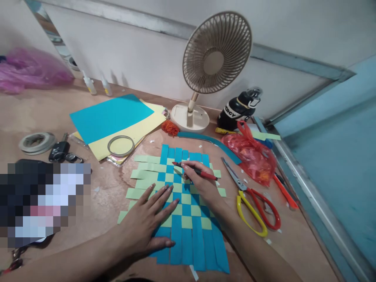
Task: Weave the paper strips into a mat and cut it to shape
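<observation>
Blue and pale green paper strips form a checkered woven mat (188, 219) lying on the speckled tan tabletop (96, 203), directly in front of the person. The left hand (141, 223) lies open and flat on the mat, fingers spread, gripping nothing. The right hand (202, 184) rests on the weave, pinching a slim red pen (197, 171) with its tip pointing across the strips. Just right of the mat lie scissors (249, 213) with yellow and red handles. Farther back, a black-and-white object (239, 111) shows white letters that look like "ERCV". Two small white bottles (89, 84) stand against the white wall (147, 51), their labels too small to read. A grey metal strip (293, 62) runs along the wall, and a blue panel (331, 156) fills the right side.
</observation>
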